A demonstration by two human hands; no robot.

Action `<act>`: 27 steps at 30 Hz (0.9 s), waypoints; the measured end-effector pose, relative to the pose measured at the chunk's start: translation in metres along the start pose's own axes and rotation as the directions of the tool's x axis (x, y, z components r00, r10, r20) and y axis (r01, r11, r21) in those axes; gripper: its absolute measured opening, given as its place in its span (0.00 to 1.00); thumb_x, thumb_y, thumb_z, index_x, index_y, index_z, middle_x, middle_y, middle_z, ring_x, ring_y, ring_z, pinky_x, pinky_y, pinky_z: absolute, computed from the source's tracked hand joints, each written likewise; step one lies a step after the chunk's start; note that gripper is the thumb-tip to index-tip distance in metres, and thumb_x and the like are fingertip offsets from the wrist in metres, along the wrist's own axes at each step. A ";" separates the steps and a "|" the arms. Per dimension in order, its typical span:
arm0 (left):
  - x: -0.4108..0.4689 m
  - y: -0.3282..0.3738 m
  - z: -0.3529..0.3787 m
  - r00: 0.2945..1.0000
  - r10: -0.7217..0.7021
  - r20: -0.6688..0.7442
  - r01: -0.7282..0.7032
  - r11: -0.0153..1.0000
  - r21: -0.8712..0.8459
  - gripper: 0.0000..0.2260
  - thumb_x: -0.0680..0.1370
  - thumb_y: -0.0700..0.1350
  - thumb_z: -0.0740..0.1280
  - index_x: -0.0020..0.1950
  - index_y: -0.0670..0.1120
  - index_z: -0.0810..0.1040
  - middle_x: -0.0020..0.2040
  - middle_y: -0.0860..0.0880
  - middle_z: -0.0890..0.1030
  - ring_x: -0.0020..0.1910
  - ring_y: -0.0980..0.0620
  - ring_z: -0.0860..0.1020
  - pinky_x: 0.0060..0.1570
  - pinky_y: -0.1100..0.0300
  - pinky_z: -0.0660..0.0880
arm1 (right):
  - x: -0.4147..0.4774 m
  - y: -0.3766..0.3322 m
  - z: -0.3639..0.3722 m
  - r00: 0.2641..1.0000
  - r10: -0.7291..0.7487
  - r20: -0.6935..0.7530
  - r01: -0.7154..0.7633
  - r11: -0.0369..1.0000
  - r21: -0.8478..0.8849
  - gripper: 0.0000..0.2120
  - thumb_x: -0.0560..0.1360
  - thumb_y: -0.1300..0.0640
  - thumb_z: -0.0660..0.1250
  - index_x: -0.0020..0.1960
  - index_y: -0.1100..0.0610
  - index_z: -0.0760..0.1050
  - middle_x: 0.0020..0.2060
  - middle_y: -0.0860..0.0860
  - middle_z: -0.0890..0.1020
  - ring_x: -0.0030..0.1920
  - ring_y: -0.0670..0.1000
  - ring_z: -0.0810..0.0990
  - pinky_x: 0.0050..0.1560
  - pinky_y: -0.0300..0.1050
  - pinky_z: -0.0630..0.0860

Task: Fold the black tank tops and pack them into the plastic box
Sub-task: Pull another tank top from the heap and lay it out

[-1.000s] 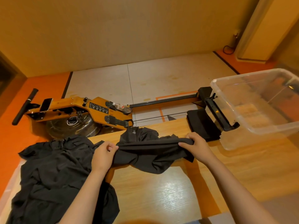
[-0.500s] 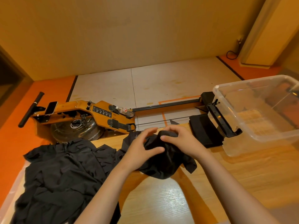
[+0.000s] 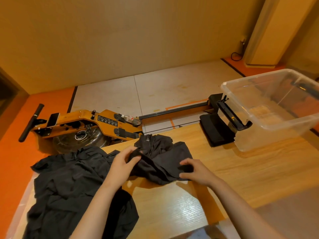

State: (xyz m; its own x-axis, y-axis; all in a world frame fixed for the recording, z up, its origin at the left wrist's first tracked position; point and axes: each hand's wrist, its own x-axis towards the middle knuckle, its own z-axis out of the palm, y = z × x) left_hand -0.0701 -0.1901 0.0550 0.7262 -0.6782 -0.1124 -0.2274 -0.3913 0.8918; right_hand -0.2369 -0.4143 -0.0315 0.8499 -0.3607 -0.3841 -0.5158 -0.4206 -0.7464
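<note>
A heap of black tank tops (image 3: 69, 187) waits on the desk's (image 3: 250, 169) left side, next the left hand (image 3: 120, 163) and right hand (image 3: 196, 171) each pinch one crumpled tank top (image 3: 160, 157), probably hunting its edges to fold, while the empty plastic box (image 3: 276, 138) stands ready at far right.

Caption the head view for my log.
Left hand and right hand grip a crumpled black tank top on the wooden table, clear plastic box nearby.
</note>
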 end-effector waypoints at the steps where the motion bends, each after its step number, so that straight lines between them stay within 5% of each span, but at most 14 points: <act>1: -0.006 -0.012 -0.006 1.000 -0.030 -0.007 0.030 1.000 0.009 0.09 0.79 0.37 0.65 0.47 0.51 0.79 0.47 0.57 0.80 0.51 0.62 0.77 0.48 0.70 0.71 | -0.001 0.011 0.013 1.000 0.018 -0.012 -0.019 0.994 -0.104 0.25 0.70 0.48 0.74 0.65 0.49 0.72 0.63 0.47 0.72 0.67 0.49 0.68 0.67 0.46 0.68; 4: -0.026 -0.046 -0.020 0.994 -0.095 0.048 0.090 0.992 0.090 0.15 0.76 0.31 0.65 0.40 0.53 0.75 0.44 0.53 0.78 0.45 0.55 0.76 0.46 0.65 0.68 | -0.010 0.031 0.047 0.992 0.013 -0.122 -0.052 0.945 -0.323 0.28 0.71 0.49 0.72 0.68 0.49 0.69 0.69 0.46 0.64 0.72 0.49 0.59 0.71 0.45 0.60; 7: -0.045 -0.069 -0.026 0.976 -0.182 0.117 0.163 0.975 0.153 0.15 0.73 0.32 0.70 0.37 0.51 0.73 0.37 0.52 0.77 0.37 0.55 0.74 0.40 0.66 0.67 | -0.014 0.036 0.061 0.971 -0.063 -0.231 -0.038 0.911 -0.410 0.20 0.74 0.53 0.69 0.65 0.49 0.72 0.66 0.45 0.69 0.68 0.48 0.64 0.66 0.43 0.63; 11: -0.055 -0.087 -0.029 0.967 -0.237 0.092 0.220 0.962 0.162 0.10 0.71 0.38 0.75 0.38 0.43 0.74 0.37 0.46 0.77 0.36 0.52 0.75 0.41 0.63 0.68 | -0.014 0.034 0.063 0.939 -0.100 -0.330 -0.040 0.920 -0.390 0.08 0.76 0.58 0.67 0.54 0.51 0.77 0.53 0.46 0.77 0.58 0.49 0.71 0.55 0.42 0.69; 15: -0.056 -0.089 -0.032 0.962 -0.264 0.068 0.253 0.957 0.140 0.11 0.71 0.45 0.76 0.40 0.41 0.77 0.34 0.47 0.75 0.32 0.56 0.73 0.39 0.62 0.68 | -0.019 0.036 0.062 0.915 -0.057 -0.399 -0.022 0.982 -0.190 0.05 0.76 0.60 0.67 0.49 0.51 0.77 0.46 0.44 0.76 0.52 0.45 0.72 0.48 0.38 0.70; 20: -0.064 -0.097 -0.022 0.929 -0.369 -0.002 0.367 0.923 -0.113 0.16 0.76 0.47 0.71 0.34 0.39 0.72 0.32 0.45 0.68 0.32 0.50 0.70 0.35 0.59 0.76 | -0.033 0.036 0.067 0.837 0.000 -0.548 -0.087 0.987 -0.134 0.02 0.77 0.56 0.66 0.48 0.50 0.76 0.43 0.42 0.76 0.49 0.44 0.73 0.41 0.40 0.73; 24: -0.074 -0.116 -0.002 0.908 -0.388 -0.156 0.405 0.909 0.096 0.16 0.73 0.43 0.74 0.33 0.43 0.68 0.30 0.47 0.69 0.31 0.51 0.69 0.35 0.60 0.70 | -0.043 0.037 0.074 0.826 0.027 -0.563 -0.184 0.957 -0.224 0.08 0.77 0.50 0.66 0.40 0.50 0.74 0.36 0.42 0.74 0.42 0.45 0.72 0.31 0.41 0.69; 27: -0.080 -0.124 0.010 0.884 -0.396 -0.250 0.446 0.875 0.190 0.13 0.69 0.39 0.77 0.42 0.43 0.73 0.40 0.46 0.73 0.37 0.51 0.72 0.40 0.60 0.69 | -0.043 0.040 0.074 0.799 0.095 -0.594 -0.252 0.950 -0.187 0.07 0.76 0.51 0.68 0.47 0.53 0.72 0.42 0.47 0.75 0.47 0.48 0.73 0.34 0.43 0.71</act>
State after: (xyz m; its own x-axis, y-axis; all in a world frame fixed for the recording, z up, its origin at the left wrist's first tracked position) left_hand -0.1063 -0.0937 -0.0509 0.8938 -0.2890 -0.3428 0.0015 -0.7626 0.6469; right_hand -0.2865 -0.3540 -0.0848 0.5664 -0.8223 -0.0548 -0.7237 -0.4645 -0.5104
